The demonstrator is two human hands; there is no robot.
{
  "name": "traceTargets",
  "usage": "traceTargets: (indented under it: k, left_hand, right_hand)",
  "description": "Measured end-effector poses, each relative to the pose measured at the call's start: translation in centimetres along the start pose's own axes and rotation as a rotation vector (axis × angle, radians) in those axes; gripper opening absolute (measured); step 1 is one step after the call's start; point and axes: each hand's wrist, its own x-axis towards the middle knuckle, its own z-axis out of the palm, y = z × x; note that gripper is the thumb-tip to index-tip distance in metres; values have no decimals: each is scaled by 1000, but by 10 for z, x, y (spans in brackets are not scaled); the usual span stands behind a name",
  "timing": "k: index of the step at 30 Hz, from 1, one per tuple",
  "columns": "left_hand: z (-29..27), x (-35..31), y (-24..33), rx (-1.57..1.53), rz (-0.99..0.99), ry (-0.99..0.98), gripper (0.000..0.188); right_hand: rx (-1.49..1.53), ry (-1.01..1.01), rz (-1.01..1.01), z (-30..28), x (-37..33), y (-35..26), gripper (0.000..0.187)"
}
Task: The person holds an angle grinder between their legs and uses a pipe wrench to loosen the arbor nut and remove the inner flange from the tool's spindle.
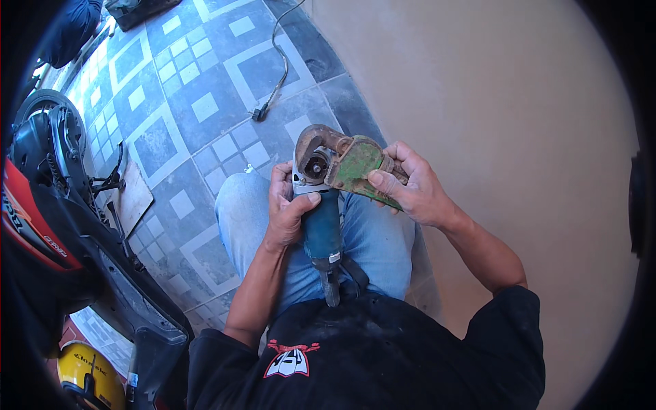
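Observation:
A teal angle grinder rests upright over my lap, its silver gear head pointing away from me. My left hand grips it just below the head, with the thumb on the teal body. In my right hand is a worn green pipe wrench, pinched between thumb and fingers. The wrench's rusty hooked jaw curves around the far side of the round spindle end. Whether the jaw bites on the spindle I cannot tell.
On the tiled floor lies a black cord with a plug. Motorbike parts and a red-and-black fairing stand at my left, above a yellow helmet. A plain beige wall rises on my right. Part of another person shows at the far left.

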Motion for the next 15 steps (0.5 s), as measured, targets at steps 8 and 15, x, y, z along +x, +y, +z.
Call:
traceTargets:
  k: [8,15]
  left_hand:
    - [5,2,-3,24,41,-19,68]
    - [9,-2,2,4,6,-17,64]
  right_hand:
    - [-119,-67,-26,-19,13,-7,33]
    - [-397,-189,-240,-36,38,-20,33]
